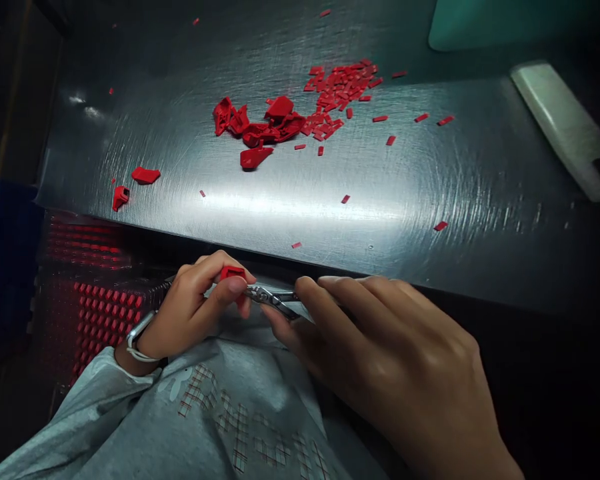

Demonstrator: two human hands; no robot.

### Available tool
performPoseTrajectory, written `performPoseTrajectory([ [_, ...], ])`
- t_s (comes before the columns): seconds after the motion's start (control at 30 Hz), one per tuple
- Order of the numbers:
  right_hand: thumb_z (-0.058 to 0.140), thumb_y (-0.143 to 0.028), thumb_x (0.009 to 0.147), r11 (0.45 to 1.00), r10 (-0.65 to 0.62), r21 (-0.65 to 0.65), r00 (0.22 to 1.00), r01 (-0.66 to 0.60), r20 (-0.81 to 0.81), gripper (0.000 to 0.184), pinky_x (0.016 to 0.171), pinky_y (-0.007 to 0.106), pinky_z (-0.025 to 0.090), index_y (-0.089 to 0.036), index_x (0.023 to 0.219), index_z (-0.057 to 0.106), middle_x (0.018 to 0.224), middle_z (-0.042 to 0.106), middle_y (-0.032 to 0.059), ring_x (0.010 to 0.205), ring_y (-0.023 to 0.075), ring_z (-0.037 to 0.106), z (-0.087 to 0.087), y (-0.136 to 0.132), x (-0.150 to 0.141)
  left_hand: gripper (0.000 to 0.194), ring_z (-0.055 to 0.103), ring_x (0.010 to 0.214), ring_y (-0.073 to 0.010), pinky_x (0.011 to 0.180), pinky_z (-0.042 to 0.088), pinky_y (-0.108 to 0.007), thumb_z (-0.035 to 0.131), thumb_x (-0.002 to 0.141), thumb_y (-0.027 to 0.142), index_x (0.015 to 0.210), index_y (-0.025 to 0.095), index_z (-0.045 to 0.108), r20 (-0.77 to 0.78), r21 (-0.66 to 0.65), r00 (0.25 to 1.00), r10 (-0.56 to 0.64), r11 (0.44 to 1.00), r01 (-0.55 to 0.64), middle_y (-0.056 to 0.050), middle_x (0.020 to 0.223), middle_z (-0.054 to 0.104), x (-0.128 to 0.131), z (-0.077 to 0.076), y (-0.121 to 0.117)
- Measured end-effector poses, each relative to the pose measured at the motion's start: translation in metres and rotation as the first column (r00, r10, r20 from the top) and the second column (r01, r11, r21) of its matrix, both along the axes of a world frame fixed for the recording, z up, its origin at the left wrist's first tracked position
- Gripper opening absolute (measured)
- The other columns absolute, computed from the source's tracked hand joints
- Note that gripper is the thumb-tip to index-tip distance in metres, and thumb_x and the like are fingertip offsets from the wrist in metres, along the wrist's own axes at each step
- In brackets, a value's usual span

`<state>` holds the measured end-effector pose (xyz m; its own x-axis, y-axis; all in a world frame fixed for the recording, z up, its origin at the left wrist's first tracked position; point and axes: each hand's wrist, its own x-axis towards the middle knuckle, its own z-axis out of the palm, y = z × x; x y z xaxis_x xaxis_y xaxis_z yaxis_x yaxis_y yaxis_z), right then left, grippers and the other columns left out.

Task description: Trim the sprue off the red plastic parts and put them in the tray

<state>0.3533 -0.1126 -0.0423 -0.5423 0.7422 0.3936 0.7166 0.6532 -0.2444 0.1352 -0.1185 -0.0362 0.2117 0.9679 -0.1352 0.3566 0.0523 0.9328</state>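
Left hand (193, 303) pinches a red part (233, 272), right hand (380, 340) holds pliers (264, 295); a slip could nick the adjacent left thumb (227, 292).

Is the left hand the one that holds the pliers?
No, the right hand holds the pliers, while the left hand grips a small red part.

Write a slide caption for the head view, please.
Left hand holding a red part, right hand gripping pliers, beside a metal table scattered with red pieces.
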Motion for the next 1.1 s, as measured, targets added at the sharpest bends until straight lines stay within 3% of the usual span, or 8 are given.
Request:
performPoseTrajectory([
  [0.23,0.059,-0.039,0.109,1.0,-0.005,-0.005,1.0,0.005,0.007,0.041,0.053,0.03,0.032,-0.02,0.073,0.062,0.061,0.053,-0.0022,0.051,0.0125,0.039,-0.005,-0.001,0.001,0.039,0.065,0.061,-0.0123,0.064,0.047,-0.027,0.05,0.109,0.052,0.094,0.02,0.068,0.009,-0.04,1.0,-0.019,0.999,0.019,0.001,0.07,0.075,0.0,-0.004,0.001],
  [0.4,0.052,-0.037,0.112,0.991,0.045,-0.124,0.995,-0.056,-0.086,0.048,0.051,0.029,0.036,-0.02,0.068,0.058,0.059,0.052,-0.0025,0.049,0.0115,0.047,-0.008,0.002,0.006,0.037,0.066,0.062,-0.0113,0.062,0.048,-0.025,0.05,0.11,0.049,0.095,0.019,0.068,0.102,-0.063,0.994,-0.029,0.997,0.035,0.002,0.067,0.073,-0.002,-0.005,0.001],
  [0.53,0.053,-0.037,0.112,0.988,0.005,-0.152,0.98,-0.036,-0.201,0.041,0.051,0.029,0.041,-0.016,0.078,0.064,0.063,0.059,-0.0005,0.052,0.0132,0.055,-0.011,0.005,0.011,0.038,0.067,0.061,-0.0122,0.062,0.05,-0.025,0.051,0.109,0.05,0.096,0.019,0.067,0.166,-0.085,0.986,0.015,0.996,-0.001,0.002,0.065,0.071,-0.003,-0.003,0.002],
  [0.7,0.06,-0.038,0.107,0.997,-0.015,-0.079,0.989,0.004,-0.147,0.032,0.065,0.038,0.049,-0.01,0.095,0.071,0.08,0.07,0.009,0.068,0.0243,0.063,-0.01,0.006,0.006,0.037,0.066,0.061,-0.0111,0.062,0.05,-0.025,0.051,0.11,0.049,0.095,0.019,0.067,0.176,-0.066,0.984,-0.005,0.998,0.017,0.002,0.066,0.07,-0.003,0.0,0.003],
  [1.1,0.06,-0.036,0.106,0.998,0.02,-0.058,0.999,-0.022,-0.039,0.03,0.066,0.041,0.044,-0.01,0.096,0.073,0.079,0.068,0.0095,0.07,0.026,0.059,-0.001,0.003,-0.002,0.039,0.067,0.065,-0.0136,0.067,0.049,-0.029,0.051,0.108,0.054,0.095,0.022,0.069,0.006,-0.028,1.0,-0.015,0.999,0.016,0.001,0.071,0.075,-0.003,0.007,0.0],
])
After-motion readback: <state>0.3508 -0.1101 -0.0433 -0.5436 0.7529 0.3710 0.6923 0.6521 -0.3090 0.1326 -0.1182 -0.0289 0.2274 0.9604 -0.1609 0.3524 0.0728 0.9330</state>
